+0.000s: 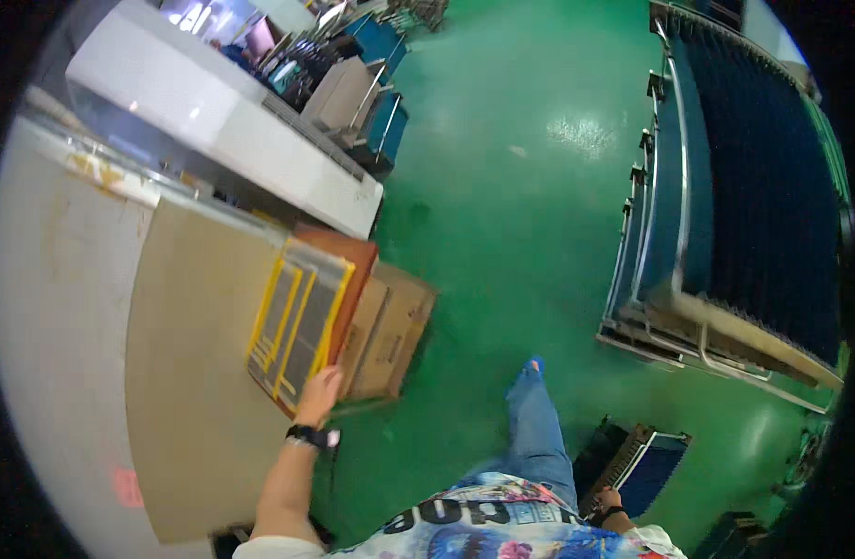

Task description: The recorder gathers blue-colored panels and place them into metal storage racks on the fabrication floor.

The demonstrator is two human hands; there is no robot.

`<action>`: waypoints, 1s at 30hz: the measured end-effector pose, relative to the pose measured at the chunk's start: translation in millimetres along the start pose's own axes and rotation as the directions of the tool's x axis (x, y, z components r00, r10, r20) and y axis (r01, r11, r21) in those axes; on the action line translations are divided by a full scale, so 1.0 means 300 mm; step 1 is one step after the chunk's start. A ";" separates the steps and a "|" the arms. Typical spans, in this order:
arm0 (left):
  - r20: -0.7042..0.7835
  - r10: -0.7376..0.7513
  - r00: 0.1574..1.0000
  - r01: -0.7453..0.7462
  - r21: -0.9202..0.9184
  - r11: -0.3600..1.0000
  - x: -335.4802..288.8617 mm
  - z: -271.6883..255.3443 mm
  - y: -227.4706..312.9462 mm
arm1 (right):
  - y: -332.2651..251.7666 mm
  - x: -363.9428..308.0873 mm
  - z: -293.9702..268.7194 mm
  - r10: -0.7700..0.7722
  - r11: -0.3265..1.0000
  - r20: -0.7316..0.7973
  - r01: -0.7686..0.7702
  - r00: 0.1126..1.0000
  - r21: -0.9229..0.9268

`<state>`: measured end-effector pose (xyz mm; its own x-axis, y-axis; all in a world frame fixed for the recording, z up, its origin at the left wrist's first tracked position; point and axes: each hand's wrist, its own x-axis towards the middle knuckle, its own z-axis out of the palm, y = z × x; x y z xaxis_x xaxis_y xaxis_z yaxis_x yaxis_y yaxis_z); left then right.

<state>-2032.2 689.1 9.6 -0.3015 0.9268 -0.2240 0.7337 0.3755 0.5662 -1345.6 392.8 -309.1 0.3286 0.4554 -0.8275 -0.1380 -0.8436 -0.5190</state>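
My left hand [320, 395], with a dark band at its wrist, is over the lower corner of a grey board with yellow tape stripes [299, 312]. Its fingers are blurred, and whether they touch the board or hang above it I cannot tell. The board lies on a reddish-brown box or tray [360, 265]. Low on the right, my right hand [607, 501] is closed on the near end of a small blue ribbed rack [658, 466] with a pale rim. The rack tilts beside my leg, above the floor; part of the grip is hidden.
Cardboard boxes [395, 321] stand beside the taped board, by a beige-topped table [194, 373]. Beyond is a long white machine [213, 116]. Large blue ribbed racks with metal frames [763, 186] line the right. Green floor [502, 186] runs between; blue bins [383, 126] stand farther off.
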 end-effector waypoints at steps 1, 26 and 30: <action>0.028 0.076 0.997 -0.073 -0.087 0.994 0.128 -0.004 0.149 | -0.008 -0.013 0.052 0.052 0.949 0.027 -0.058 0.998 0.311; 0.501 0.396 0.769 -0.541 0.181 0.822 2.267 0.069 1.189 | -0.842 0.293 1.317 -0.040 0.608 0.009 0.031 0.999 -0.793; 0.635 0.600 0.487 -0.790 0.027 0.613 2.411 0.325 1.689 | -1.040 0.456 1.549 0.022 0.827 -0.341 -0.209 0.940 -0.522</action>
<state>-1819.2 1550.1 57.2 0.6800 0.6803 -0.2735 0.7039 -0.5016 0.5029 -1691.8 850.6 -359.9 0.6245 0.3122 -0.7159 0.3050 -0.9413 -0.1445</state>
